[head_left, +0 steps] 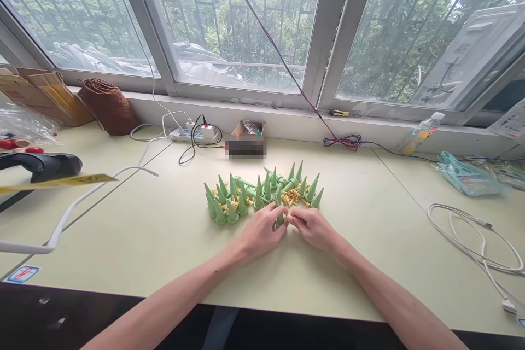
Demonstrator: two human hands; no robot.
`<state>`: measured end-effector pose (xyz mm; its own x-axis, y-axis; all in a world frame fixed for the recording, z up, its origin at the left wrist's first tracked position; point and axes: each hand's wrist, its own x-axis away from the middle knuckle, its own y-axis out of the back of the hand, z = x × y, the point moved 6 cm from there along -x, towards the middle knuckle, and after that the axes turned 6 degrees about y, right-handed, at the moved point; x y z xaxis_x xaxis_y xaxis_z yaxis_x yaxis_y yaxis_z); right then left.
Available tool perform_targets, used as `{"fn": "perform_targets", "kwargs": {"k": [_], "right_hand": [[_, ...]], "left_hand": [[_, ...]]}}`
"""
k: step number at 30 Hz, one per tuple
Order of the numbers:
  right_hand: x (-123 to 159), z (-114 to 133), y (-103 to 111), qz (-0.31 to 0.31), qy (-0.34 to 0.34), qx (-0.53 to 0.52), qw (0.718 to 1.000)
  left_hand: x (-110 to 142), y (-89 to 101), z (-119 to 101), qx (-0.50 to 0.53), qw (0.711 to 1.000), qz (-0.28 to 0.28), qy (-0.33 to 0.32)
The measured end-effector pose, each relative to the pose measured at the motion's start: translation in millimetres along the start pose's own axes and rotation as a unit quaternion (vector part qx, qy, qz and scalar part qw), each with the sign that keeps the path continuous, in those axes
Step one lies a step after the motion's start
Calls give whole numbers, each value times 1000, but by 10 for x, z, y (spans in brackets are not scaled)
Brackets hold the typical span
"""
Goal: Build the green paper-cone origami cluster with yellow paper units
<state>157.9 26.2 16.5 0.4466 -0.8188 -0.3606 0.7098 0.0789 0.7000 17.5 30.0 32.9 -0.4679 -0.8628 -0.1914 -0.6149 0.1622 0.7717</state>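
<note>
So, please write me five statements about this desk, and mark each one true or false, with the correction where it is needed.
1. The left hand holds a green cone. True.
2. The bottle is left of the power strip. False: the bottle is far to its right.
3. Yellow pieces lie among the other cones. True.
4. The right hand is far from the left hand. False: the right hand is close beside it, fingertips near the held cone.
5. The brown bag is near the window, on the left side. True.
</note>
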Motion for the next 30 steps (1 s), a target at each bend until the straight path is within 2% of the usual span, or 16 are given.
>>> {"fn": "perform_targets", "kwargs": {"k": [16, 30], "right_hand": [[7, 27, 16, -6, -17, -2, 1000], [0, 33, 7, -2, 4, -9, 1000]], "left_hand": [[0, 1, 7, 1, 1000, -4, -2], [-1, 16, -14, -7, 1000, 2, -2]]}}
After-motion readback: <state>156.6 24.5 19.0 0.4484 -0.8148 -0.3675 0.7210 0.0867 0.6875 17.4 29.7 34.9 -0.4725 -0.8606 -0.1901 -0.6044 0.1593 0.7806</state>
